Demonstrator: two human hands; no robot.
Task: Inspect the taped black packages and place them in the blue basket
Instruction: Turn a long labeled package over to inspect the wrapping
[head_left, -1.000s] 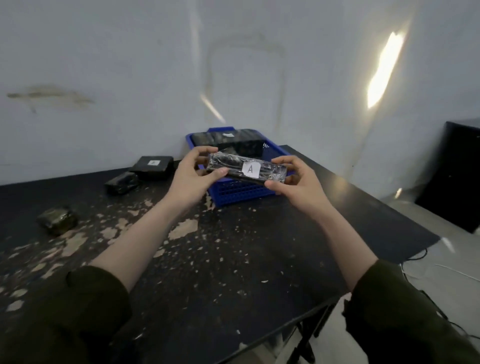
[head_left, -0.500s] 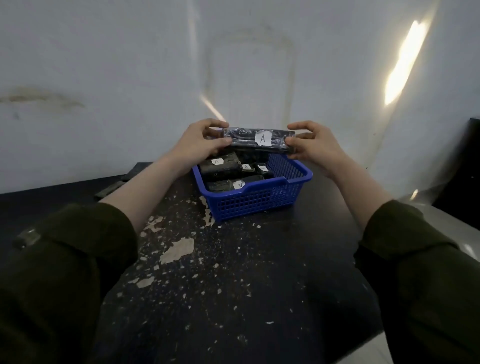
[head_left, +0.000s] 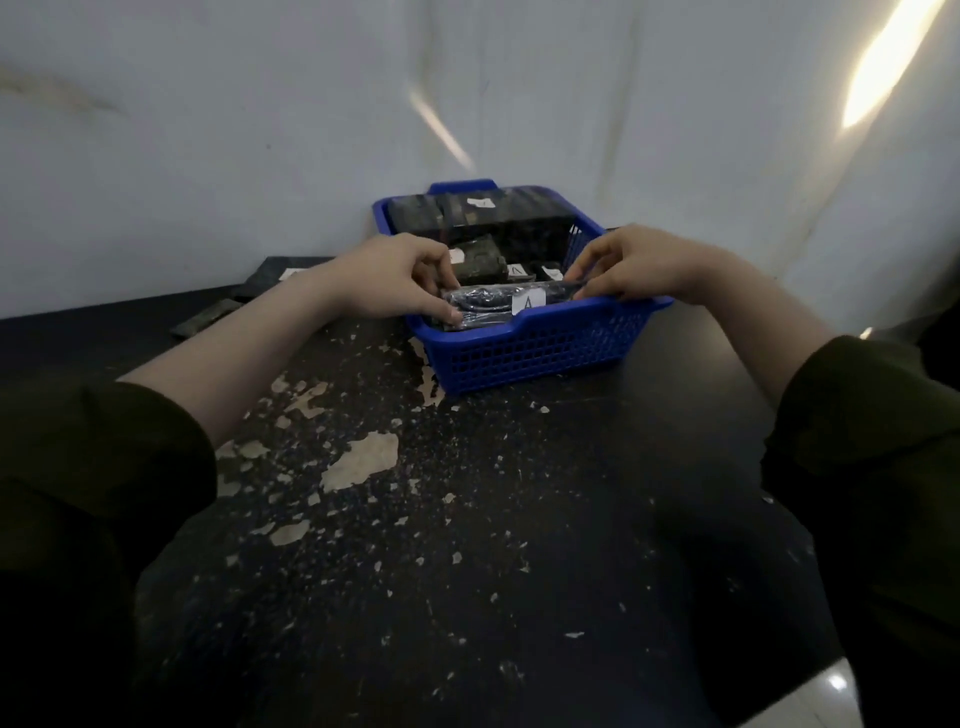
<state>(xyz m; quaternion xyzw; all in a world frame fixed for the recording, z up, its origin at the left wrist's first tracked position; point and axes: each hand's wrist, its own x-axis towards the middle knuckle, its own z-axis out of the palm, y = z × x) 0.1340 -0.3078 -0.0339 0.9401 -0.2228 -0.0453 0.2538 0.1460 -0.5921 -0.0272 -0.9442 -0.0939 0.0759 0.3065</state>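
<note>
The left hand (head_left: 400, 280) and right hand (head_left: 639, 265) each pinch one end of the long taped package (head_left: 493, 306), labelled A, just inside the near wall of the blue basket (head_left: 530, 353) at centre frame. I'd lower it level, since the stacked packages (head_left: 467, 213) crowd the space behind it. Two flat packs (head_left: 208, 319) lie at mid-left on the chipped table (head_left: 415, 519).

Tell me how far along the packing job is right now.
Done: several taped black packages lie in the blue plastic basket. In hand: the left hand and right hand grip a long black wrapped package labelled A, low at the basket's near wall, not yet released. Left: at least two dark packages on the black table left of the basket.
</note>
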